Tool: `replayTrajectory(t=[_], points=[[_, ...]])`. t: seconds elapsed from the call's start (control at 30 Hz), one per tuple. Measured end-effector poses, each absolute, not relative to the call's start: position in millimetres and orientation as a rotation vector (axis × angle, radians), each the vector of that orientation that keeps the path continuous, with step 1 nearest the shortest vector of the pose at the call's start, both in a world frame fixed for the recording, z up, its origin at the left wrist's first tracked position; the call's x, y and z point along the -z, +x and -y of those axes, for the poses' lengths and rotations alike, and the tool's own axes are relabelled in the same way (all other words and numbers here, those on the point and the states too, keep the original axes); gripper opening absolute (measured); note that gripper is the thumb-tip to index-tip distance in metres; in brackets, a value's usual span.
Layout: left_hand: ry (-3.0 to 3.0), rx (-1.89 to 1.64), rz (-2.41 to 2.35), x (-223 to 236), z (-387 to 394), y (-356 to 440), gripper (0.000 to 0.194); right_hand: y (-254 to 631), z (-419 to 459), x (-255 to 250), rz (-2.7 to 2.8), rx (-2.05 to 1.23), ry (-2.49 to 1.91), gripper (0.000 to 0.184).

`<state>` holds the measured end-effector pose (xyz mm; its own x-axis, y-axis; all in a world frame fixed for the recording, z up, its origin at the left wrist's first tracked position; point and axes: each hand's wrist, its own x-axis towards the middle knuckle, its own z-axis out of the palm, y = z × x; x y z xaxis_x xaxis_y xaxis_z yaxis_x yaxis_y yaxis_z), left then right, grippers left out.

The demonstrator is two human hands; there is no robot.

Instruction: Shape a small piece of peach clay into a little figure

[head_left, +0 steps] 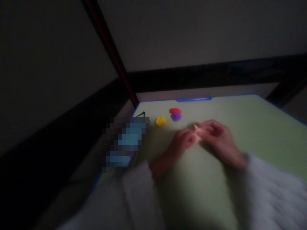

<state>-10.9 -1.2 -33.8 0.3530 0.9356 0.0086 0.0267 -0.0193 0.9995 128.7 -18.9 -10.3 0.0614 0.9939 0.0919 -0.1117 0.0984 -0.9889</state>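
Note:
A pale orange, star-shaped piece of what looks like modelling clay (197, 134) is held between my two hands above the pale green table. My left hand (181, 142) has its fingers curled and closed on the left side of the piece. From the other side, my right hand (219, 140) pinches it between thumb and fingers. Both hands are somewhat blurred, and the fingertips partly cover the piece. Beyond my left hand lie a yellow lump of clay (161, 121), a purple lump (176, 116) and a flat red lump (175, 110) touching the purple one.
The pale green table (192, 185) has a blue rim and a blue strip (194, 99) at its far edge. To the left, a pixelated object with a light blue surface (129, 139) stands near the table's edge. Dark wall trim (179, 80) runs behind.

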Motion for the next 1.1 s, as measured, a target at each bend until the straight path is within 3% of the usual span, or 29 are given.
replayTrajectory(t=[0.53, 0.9, 1.1], points=[[1.244, -1.02, -1.035, 24.2, 5.5, -1.6, 0.023, 125.6, 20.7, 15.7, 1.328, -0.903, -1.018, 0.024], [1.324, -1.036, -1.037, 32.2, -6.9, -15.1, 0.033, 133.8, 18.1, 16.2, 1.155, -1.262, -0.948, 0.017], [1.738, -1.07, -0.821, 23.1, -6.2, -25.1, 0.03, 135.3, 17.5, 20.5, 1.12, -1.487, -0.806, 0.014]])
